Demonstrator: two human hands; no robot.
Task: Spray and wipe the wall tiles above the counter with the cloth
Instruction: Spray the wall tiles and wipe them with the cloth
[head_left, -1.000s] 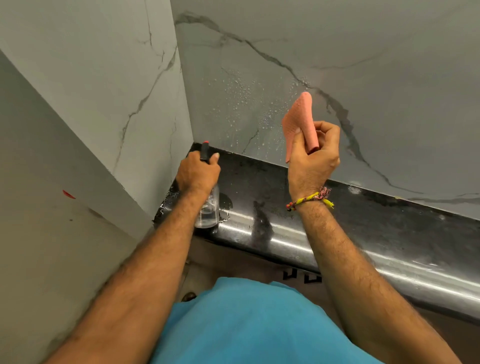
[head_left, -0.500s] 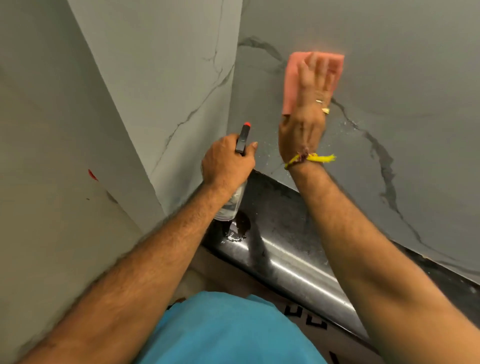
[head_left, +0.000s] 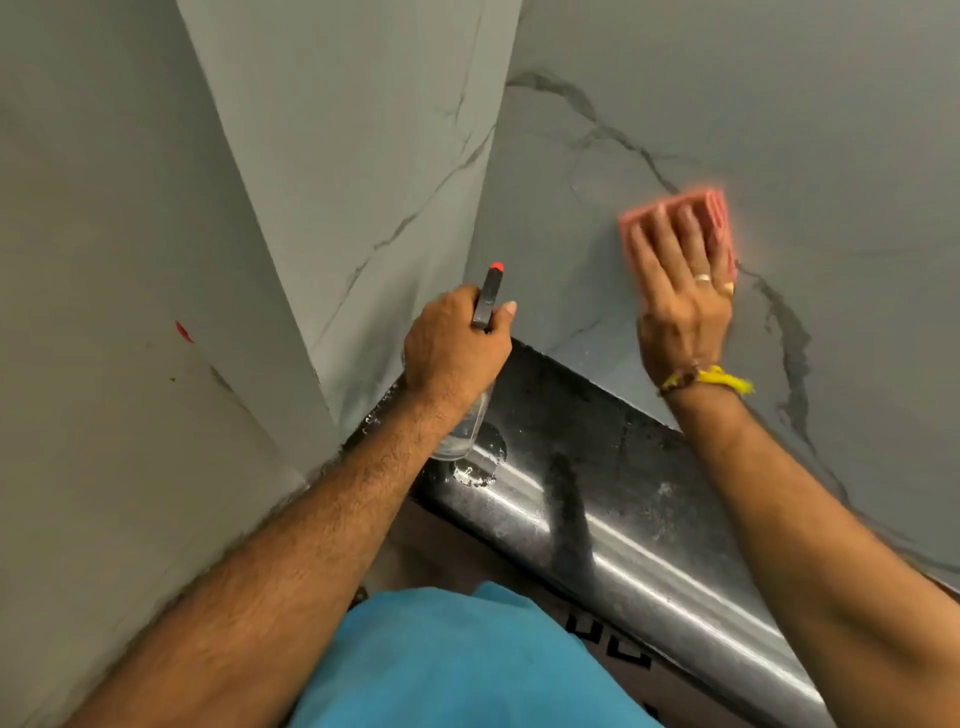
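Nearest me, above the dark bench (head_left: 613, 499), my left hand (head_left: 452, 353) grips the spray bottle (head_left: 467, 431). Beyond the bench, my right hand (head_left: 680, 291), fingers (head_left: 670, 228) flat, presses the cloth (head_left: 714, 218) on the wall tiles (head_left: 779, 130); I should overlap strokes with even pressure

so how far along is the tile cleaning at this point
Done: no droplets show on the wall tiles near the corner, so that patch looks sprayed and wiped, though blur limits certainty. In hand: the right hand presses the pink cloth flat against the tile, while the left hand grips the spray bottle above the counter. Left: likely the tiles further right.
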